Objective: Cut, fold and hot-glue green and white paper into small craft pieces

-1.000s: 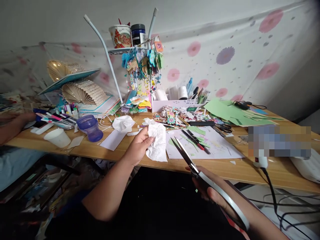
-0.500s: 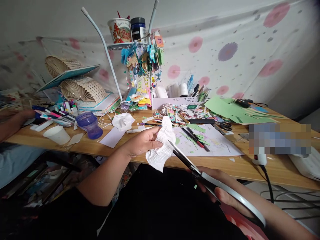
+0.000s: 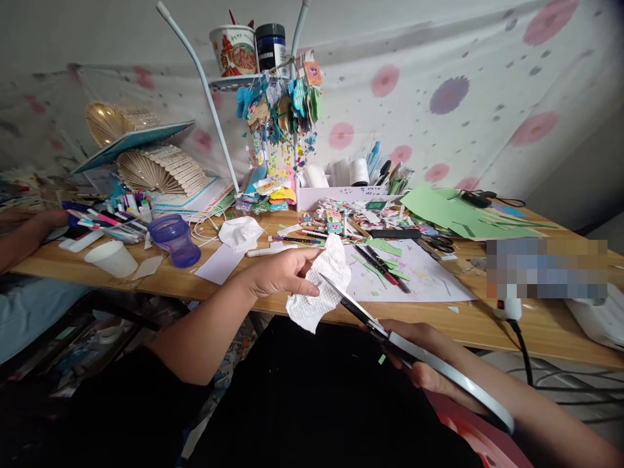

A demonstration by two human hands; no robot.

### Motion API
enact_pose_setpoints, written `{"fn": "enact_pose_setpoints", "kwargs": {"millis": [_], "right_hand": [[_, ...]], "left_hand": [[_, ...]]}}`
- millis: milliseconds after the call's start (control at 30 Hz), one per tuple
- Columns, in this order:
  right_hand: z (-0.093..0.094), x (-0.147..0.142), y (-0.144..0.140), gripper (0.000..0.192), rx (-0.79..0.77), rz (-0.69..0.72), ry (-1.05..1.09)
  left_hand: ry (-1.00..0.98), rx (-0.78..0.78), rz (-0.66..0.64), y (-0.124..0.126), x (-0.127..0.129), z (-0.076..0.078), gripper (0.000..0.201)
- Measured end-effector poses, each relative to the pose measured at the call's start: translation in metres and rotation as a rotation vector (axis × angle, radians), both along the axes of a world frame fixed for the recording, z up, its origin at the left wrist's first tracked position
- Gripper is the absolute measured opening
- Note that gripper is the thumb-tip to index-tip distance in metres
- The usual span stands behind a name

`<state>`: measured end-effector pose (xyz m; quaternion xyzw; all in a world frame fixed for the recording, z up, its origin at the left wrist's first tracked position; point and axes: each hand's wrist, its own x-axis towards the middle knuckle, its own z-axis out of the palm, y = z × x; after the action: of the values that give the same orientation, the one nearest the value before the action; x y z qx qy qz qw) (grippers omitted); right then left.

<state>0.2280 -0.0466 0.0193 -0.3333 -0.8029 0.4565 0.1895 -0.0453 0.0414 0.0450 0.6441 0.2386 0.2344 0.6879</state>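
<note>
Left hand (image 3: 280, 272) pinching tissue (image 3: 332, 265) just right of its thumb, long axis near-to-far. Right hand (image 3: 422, 335) gripping scissors (image 3: 409, 345), tip over the tissue beside left thumb; contact unclear.

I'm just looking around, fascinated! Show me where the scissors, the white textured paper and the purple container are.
Scissors (image 3: 412, 348): head view, on the pale handle.
White textured paper (image 3: 318, 307): head view, on its face, below the middle.
Purple container (image 3: 174, 240): head view, on its side wall.

Red "牛" on noodle cup (image 3: 234, 53)
</note>
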Motion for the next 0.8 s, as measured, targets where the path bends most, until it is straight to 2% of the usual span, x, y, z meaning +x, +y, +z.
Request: {"fn": "enact_pose_setpoints", "kwargs": {"millis": [133,300,567,800], "right_hand": [[0.001,-0.001,0.002,0.066,-0.123,0.007,-0.026],[-0.01,0.003,0.002,0.067,0.006,-0.04,-0.024],[-0.021,0.011,-0.002,0.071,0.087,-0.013,-0.037],[-0.021,-0.002,-0.001,0.07,0.075,-0.03,0.026]], "left_hand": [[0.035,0.007,-0.055,0.004,-0.002,0.001,0.057],[0.04,0.035,-0.051,0.006,-0.003,0.005,0.06],[0.074,0.045,0.014,0.006,-0.007,0.008,0.084],[0.064,-0.029,-0.048,0.015,-0.004,-0.004,0.088]]}}
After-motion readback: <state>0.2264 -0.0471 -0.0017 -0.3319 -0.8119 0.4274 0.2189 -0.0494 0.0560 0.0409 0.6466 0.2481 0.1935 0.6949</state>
